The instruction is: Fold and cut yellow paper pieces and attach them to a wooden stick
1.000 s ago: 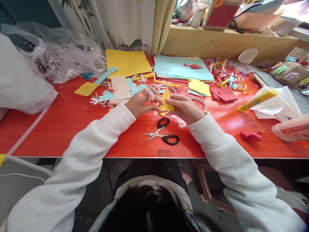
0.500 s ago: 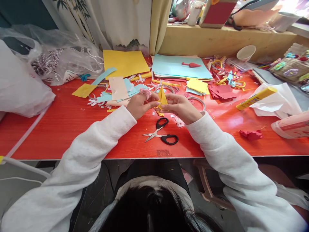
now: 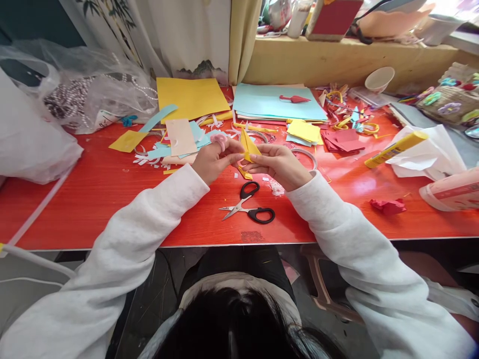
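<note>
Between my two hands is a folded yellow paper (image 3: 248,144) with a pointed top, held above the red table. My left hand (image 3: 215,158) pinches its left lower side with thumb and fingers; a pink flower-like ring (image 3: 219,140) sits on a finger. My right hand (image 3: 279,163) grips the paper's lower right side, fingers closed on it. Just below, black-handled scissors (image 3: 247,203) lie spread on the table, blades pointing left. A small yellow paper strip (image 3: 245,173) lies under the hands.
Yellow sheets (image 3: 190,99) and light blue sheets (image 3: 277,102) lie at the back, a red folded piece (image 3: 295,99) on the blue. Paper scraps (image 3: 181,137) spread at left. To the right are red paper squares (image 3: 342,140), a glue stick (image 3: 396,149) and crumpled red paper (image 3: 389,206).
The yellow folded paper has tilted, its tip now leaning left. Both hands still hold it, with fingers slightly shifted. The whole view has moved a little.
</note>
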Motion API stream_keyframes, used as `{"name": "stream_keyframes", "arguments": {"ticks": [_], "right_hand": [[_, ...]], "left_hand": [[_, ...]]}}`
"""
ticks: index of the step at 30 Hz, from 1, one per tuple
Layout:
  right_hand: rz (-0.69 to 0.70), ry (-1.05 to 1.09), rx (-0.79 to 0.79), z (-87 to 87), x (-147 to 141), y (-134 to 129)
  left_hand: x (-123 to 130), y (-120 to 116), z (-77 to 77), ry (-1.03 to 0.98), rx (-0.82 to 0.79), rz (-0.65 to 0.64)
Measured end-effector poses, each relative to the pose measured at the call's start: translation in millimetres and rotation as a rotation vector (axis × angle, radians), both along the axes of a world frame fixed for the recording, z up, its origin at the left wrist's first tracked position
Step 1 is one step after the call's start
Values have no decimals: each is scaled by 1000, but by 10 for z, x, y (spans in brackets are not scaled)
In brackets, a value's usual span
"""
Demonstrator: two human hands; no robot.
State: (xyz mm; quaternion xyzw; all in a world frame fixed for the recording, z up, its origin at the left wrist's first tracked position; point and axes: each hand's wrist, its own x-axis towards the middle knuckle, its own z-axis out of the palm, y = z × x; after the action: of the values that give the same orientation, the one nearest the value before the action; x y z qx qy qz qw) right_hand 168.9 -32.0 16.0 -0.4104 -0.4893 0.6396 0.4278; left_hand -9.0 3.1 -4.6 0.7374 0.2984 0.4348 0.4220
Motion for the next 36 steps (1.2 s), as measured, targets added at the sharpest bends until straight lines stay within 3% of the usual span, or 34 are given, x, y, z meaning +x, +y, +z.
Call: {"name": "stream_keyframes", "arguments": {"ticks": [3,10,21,30,36], "right_hand": [[19,20,6,-18,0,8],[100,36,54,-61,7,16],[76,6,10,-17,-46,-26],[70,15,63,-69,-16,6],[64,5,49,-50,-20,-4]], "left_hand": [[3,-24,31,37,-20,16],[0,-59,56,189,83,232],[24,-47,-44,199,244,267],[22,-50,-22,200,278,221],[22,-30,-59,123,196,204]]}}
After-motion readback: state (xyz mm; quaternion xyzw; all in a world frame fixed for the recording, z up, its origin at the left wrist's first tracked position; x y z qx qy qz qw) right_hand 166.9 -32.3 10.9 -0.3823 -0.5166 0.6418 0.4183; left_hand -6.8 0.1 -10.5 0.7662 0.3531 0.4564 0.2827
